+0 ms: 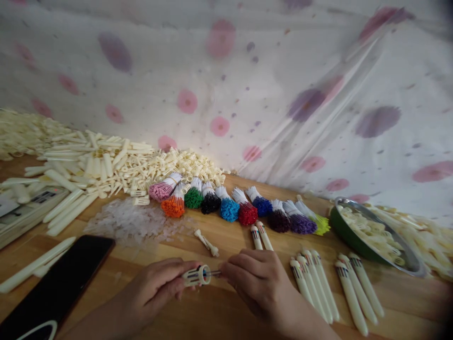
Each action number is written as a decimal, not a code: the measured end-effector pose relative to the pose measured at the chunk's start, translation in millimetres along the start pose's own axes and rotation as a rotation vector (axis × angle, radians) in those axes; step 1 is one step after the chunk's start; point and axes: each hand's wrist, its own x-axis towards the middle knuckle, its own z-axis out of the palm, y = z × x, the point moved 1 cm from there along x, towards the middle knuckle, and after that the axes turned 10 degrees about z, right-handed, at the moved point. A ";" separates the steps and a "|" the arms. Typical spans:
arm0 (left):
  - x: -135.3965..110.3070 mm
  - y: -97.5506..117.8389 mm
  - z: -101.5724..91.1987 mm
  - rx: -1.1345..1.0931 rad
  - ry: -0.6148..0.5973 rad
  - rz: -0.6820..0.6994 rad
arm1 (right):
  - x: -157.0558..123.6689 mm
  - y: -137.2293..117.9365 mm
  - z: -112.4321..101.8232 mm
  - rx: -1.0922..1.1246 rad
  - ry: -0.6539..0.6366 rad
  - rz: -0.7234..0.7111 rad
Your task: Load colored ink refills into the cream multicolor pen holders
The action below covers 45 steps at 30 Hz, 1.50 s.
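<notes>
At the far left I see a big heap of cream plastic parts, lying along the bottom of a sheet with pink and purple flowers. Nearer, by the left edge, sits a flat box, and a black phone lies on the near left of the wood table. A pile of clear bits is right of the box. Next to it, far past my hands, starts a row of ten bundles of coloured sticks, pink on the left to yellow on the right.

In the near middle, my left hand pinches a cream pen top, its round open end facing right. Past it lies one small cream part. My right hand grips a thin stick at that open end; I can't tell how deep it goes.

Two pens lie just past my right hand, then four pens and three pens to its right. At the far right, a green bowl holds cream rings.
</notes>
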 end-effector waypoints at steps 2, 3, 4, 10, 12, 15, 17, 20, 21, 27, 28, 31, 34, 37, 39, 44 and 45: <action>0.7 0.9 -0.1 -0.015 0.012 0.000 | 0.1 -0.6 0.0 -0.008 0.018 0.002; 1.0 0.5 -0.1 -0.026 0.015 -0.003 | 0.6 -0.5 -0.5 -0.008 0.025 0.009; 1.3 -0.4 0.1 -0.034 0.017 -0.003 | 1.2 0.2 -1.3 -0.002 0.032 0.021; 1.6 -9.9 4.4 -0.019 0.165 -0.003 | 6.1 25.3 2.6 0.007 0.047 0.334; 1.7 -10.9 6.8 -0.045 0.243 -0.027 | 6.2 40.0 12.5 -0.144 0.013 0.572; 2.4 -10.8 9.8 -0.090 0.304 -0.062 | 5.8 54.9 30.5 -0.356 -0.090 0.796; 2.4 -11.2 10.4 -0.097 0.324 -0.080 | 6.5 57.6 39.1 -0.413 -0.120 0.842; 1.1 -13.7 9.1 -0.073 0.326 -0.113 | 9.4 53.7 45.7 -0.469 -0.159 0.873; 0.7 -14.9 8.4 -0.054 0.310 -0.126 | 10.8 51.4 47.5 -0.477 -0.170 0.875; 0.6 -20.2 5.2 0.059 0.278 -0.212 | 18.2 46.8 53.9 -0.494 -0.176 0.922; 0.7 -21.0 4.9 0.062 0.279 -0.224 | 18.0 50.4 49.2 -0.497 -0.161 0.949; 0.0 -24.6 3.8 0.055 0.256 -0.239 | 9.4 73.4 16.5 -0.511 -0.079 1.069; -1.8 -29.4 2.5 0.072 0.229 -0.216 | -15.9 111.6 -33.4 -0.535 0.046 1.238; -2.6 -33.0 2.3 0.090 0.239 -0.183 | -53.8 151.0 -72.8 -0.564 0.165 1.416; -2.2 -33.9 3.3 0.083 0.243 -0.172 | -78.0 171.7 -84.2 -0.560 0.196 1.505; -1.7 -33.7 7.4 0.075 0.255 -0.151 | -108.8 202.3 -78.8 -0.445 0.155 1.594; -1.9 -33.9 8.0 0.078 0.259 -0.146 | -110.1 206.1 -76.7 -0.407 0.146 1.604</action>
